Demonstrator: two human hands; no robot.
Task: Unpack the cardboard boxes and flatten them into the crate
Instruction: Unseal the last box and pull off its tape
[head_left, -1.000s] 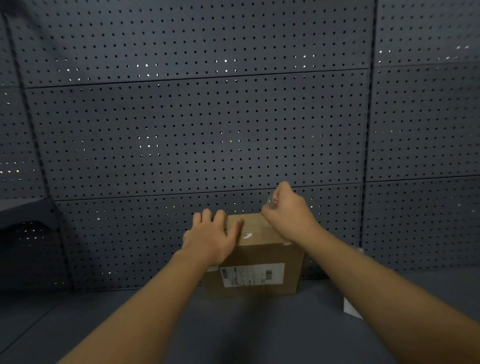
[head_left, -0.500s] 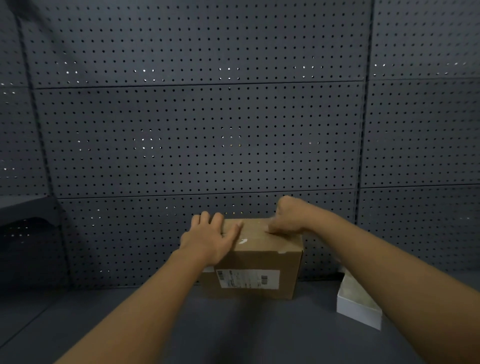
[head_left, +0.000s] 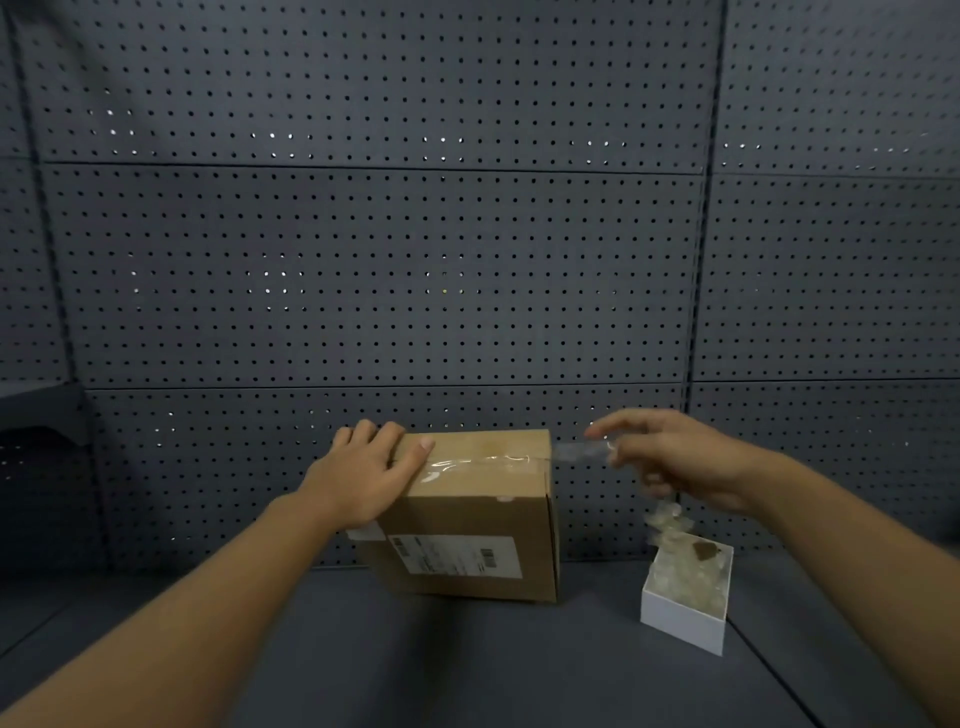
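Cardboard box (head_left: 470, 512): brown and sealed, standing on the dark shelf surface (head_left: 467, 665) against the pegboard wall (head_left: 363, 260), its printed label (head_left: 457, 556) facing the viewer.
Left hand (head_left: 363, 478): laid flat over the box's top left corner, fingers spread and pressing down, gripping nothing; it has kept this bracing pose for the past second.
Right hand (head_left: 675, 457): half a second ago it sat bunched on the box's top right edge; it is now clear of the box to the right, arm extended, thumb and fingertips pinching the clear tape (head_left: 582, 452).
Clear tape: stretched from the top seam out past the right edge, part peeled and part still stuck along the seam.
Meaning for the task: the seal appears to be coming off, so the flaps could soon be opened; unpacking and flattening remain.
White tray (head_left: 680, 618): just right of the box, holding crumpled clear scraps (head_left: 685, 577).
Crate: not in view.
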